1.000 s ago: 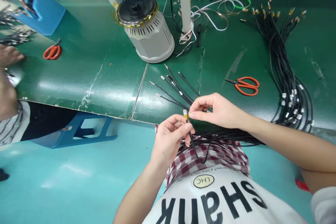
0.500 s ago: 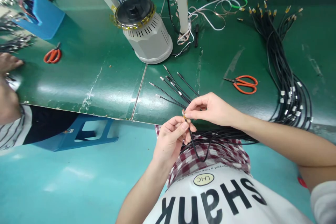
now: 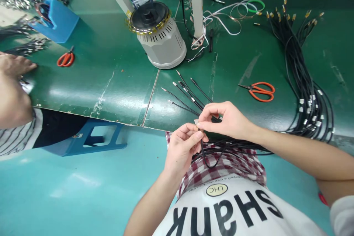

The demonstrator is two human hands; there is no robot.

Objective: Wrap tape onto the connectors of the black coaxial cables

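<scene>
- Left hand [image 3: 182,147]: thumb and forefinger pinched narrow on a black cable [image 3: 204,156], just below its tip; the other fingers are curled in.
- Right hand [image 3: 228,120]: thumb and forefinger closed on the tip itself, where a small pale piece shows. It is too small to identify.
- Position: the tip is held in the air just off the near edge of the table [image 3: 83,81], over the lap.
- Axis: the held end runs near upright, tilted slightly left. The tip points up and away from the person, towards the table. Below the left hand the cable drops, loops over the lap and joins other black leads there.
- Done, as judged: about 6 laid cables [image 3: 188,94] fan out on the table just beyond the hands, tips pointing away.
- Left, as judged: a large bundle [image 3: 304,81] lies to the right, well apart. Its state cannot be told.
- Scissors [image 3: 260,91] lie near the right hand, untouched.
</scene>
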